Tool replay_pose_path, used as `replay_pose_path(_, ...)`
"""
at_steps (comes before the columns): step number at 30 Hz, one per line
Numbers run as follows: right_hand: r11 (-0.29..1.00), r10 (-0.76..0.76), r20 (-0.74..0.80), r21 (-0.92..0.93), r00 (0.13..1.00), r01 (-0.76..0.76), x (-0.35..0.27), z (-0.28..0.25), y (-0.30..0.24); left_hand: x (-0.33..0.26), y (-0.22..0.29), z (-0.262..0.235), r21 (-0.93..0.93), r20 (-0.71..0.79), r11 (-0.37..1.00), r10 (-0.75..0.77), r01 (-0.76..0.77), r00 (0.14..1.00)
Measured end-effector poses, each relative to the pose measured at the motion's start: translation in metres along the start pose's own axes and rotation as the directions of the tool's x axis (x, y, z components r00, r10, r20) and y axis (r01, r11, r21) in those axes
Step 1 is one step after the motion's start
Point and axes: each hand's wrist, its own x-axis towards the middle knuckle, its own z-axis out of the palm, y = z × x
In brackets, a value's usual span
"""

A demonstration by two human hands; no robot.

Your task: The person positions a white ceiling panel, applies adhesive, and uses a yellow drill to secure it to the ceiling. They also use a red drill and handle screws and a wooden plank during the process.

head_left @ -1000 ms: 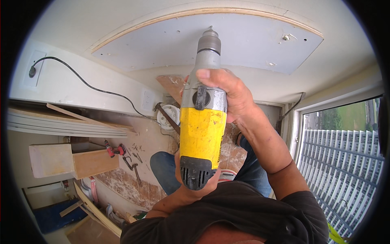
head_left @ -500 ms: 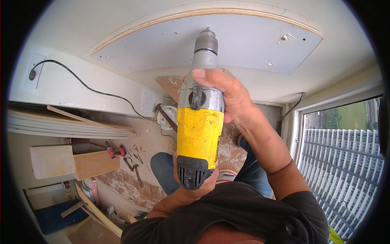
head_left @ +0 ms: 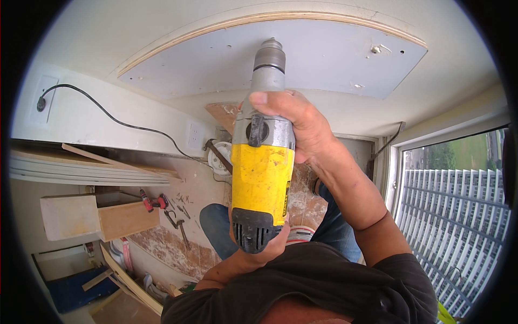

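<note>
A large yellow, grey and black power drill [head_left: 263,178] points up and away from me, its chuck [head_left: 270,56] close to a pale grey-blue panel [head_left: 324,56] with a plywood edge. Only a short stub of the bit shows at the chuck's tip; whether it has entered the panel I cannot tell. Around the drill's grey front housing, my right hand [head_left: 305,121] is closed, thumb across the top. My left hand [head_left: 272,249] is closed at the rear end, low and underneath, with most of its fingers hidden behind the drill body.
A black cord [head_left: 116,116] runs from a wall outlet at left. On the floor lie a red cordless drill [head_left: 152,201], a hammer [head_left: 184,233] and other hand tools. A wooden drawer box [head_left: 127,216] and stacked boards [head_left: 86,167] stand left; a louvred window [head_left: 453,216] is at right.
The drill and both hands have shifted slightly left along the panel. My grip is unchanged.
</note>
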Motion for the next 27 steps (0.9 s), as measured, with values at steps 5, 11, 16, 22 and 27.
replay_pose_path(5,1.0,-0.01,-0.01,0.011,1.0,0.01,0.002,-0.001,0.001,0.0,-0.003,0.003,-0.028,-0.002,1.0,0.006,-0.006,1.0)
replay_pose_path(11,1.0,0.005,-0.026,-0.016,1.0,-0.006,0.0,0.002,-0.003,0.0,-0.004,0.003,-0.065,-0.016,0.997,0.035,-0.035,0.999)
replay_pose_path(16,0.999,-0.029,-0.047,-0.02,0.998,0.028,0.006,-0.004,0.004,0.005,-0.001,0.002,-0.109,0.006,0.994,0.029,-0.028,1.0)
replay_pose_path(22,0.995,-0.065,-0.076,-0.075,0.995,0.059,0.012,-0.006,0.01,0.007,0.004,0.001,-0.085,0.041,0.996,-0.029,0.032,0.999)
replay_pose_path(27,0.99,-0.068,-0.09,-0.128,0.994,0.056,0.011,-0.006,0.01,0.01,0.003,-0.001,0.075,0.05,0.984,0.157,-0.161,0.986)
